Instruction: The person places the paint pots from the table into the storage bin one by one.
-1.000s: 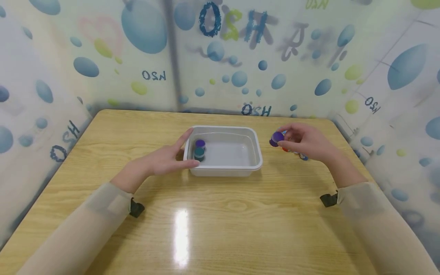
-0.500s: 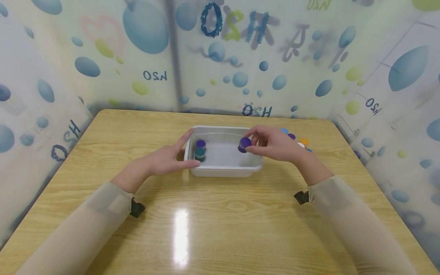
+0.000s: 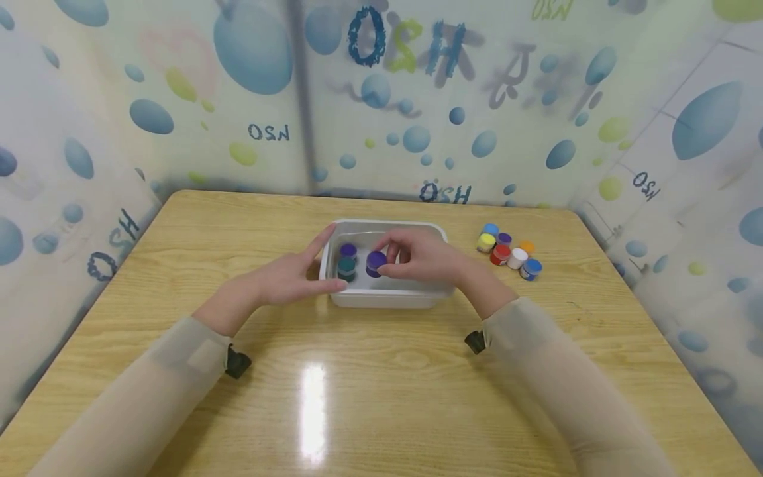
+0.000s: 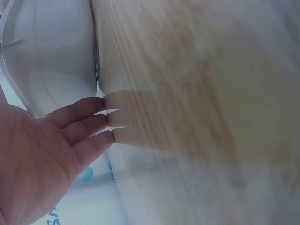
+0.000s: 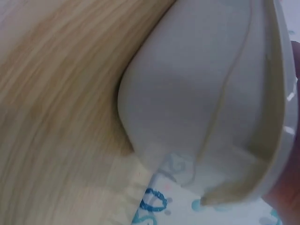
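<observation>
Wooden counter [image 3: 381, 384] before a bubble-patterned wall [image 3: 417, 139]. Head view: pinching a purple-lidded pot [image 3: 376, 264] in the right hand [image 3: 423, 257] inside a white tray [image 3: 387, 300], beside two more pots [image 3: 346, 269]; left hand [image 3: 289, 278] spread wide against its left rim. Left wrist: fingers [image 4: 86, 127] slightly apart beside the tray. Right wrist: tray's outer wall, pinch hidden.

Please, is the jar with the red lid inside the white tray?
No, in the head view the red jar is on the wooden table, to the right of the white tray.
</observation>
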Demonstrator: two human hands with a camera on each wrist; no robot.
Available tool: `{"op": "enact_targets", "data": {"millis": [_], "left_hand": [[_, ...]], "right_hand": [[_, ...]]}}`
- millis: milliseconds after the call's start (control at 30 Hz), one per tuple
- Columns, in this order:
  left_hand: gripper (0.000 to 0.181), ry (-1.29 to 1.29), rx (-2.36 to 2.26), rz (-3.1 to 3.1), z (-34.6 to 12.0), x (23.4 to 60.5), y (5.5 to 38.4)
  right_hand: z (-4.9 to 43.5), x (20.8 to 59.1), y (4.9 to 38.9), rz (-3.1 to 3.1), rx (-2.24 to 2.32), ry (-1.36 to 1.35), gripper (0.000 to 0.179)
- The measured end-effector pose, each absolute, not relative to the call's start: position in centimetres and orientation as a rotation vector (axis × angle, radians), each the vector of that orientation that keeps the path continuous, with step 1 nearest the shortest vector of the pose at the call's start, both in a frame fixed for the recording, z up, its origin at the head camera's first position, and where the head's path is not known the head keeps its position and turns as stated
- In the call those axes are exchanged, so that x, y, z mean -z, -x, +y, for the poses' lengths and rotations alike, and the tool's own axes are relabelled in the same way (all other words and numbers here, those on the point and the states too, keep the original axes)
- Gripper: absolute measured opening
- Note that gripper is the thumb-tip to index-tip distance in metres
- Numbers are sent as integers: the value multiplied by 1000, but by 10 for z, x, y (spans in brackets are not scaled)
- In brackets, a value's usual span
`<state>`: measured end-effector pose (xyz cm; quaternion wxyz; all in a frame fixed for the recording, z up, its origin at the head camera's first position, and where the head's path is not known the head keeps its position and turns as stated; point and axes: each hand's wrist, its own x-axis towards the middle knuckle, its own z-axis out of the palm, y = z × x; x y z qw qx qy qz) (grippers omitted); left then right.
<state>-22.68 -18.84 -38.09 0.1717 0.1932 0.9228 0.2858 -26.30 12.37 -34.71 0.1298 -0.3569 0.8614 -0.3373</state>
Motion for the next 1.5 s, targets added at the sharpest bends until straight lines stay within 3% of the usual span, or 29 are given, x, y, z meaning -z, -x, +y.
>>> {"op": "enact_targets", "data": {"millis": [600, 1500], "left_hand": [[115, -573, -808, 2611, -186, 385, 227], [115, -571, -820, 2610, -188, 382, 228]], "right_hand": [[83, 367, 273, 2389, 879, 1044, 32], [74, 380, 278, 2302, 859, 994, 29]]}}
